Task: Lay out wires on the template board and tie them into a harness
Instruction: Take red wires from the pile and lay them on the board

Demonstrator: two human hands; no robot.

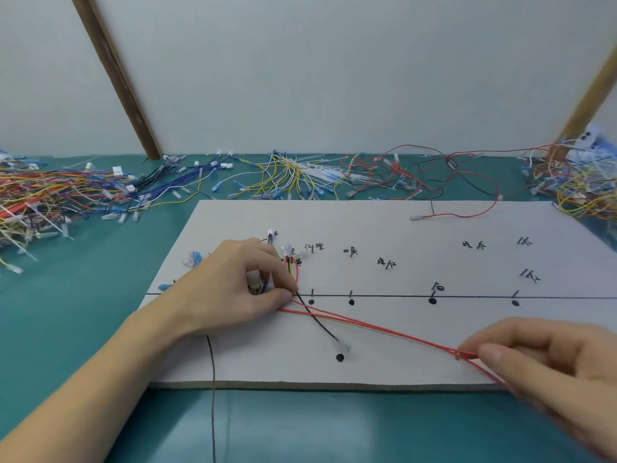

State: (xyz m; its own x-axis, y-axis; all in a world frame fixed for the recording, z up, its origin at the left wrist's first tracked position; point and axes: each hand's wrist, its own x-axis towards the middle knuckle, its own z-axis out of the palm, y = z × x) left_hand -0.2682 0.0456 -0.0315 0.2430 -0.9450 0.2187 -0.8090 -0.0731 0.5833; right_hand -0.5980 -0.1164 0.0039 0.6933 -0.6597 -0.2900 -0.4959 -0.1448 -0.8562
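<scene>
A teal table fills the lower view, backed by a pale wall panel with two slanting wooden posts. On the table lies the white template board, marked with a long black line, black dots, short pins and handwritten labels. Loose wire heaps lie along the table's far edge: a dense multicoloured pile at the left, yellow and white wires in the middle, red and black ones to the right, and another tangle at the far right. The left hand rests on the board's left part, its fingers curled round a small bundle of wires and connectors beside the line. From under it, red wires stretch low across the board to the right hand, which pinches them between thumb and fingers near the board's front edge. A black wire with a clear terminal lies crossing the red ones, ending just above a black dot.
</scene>
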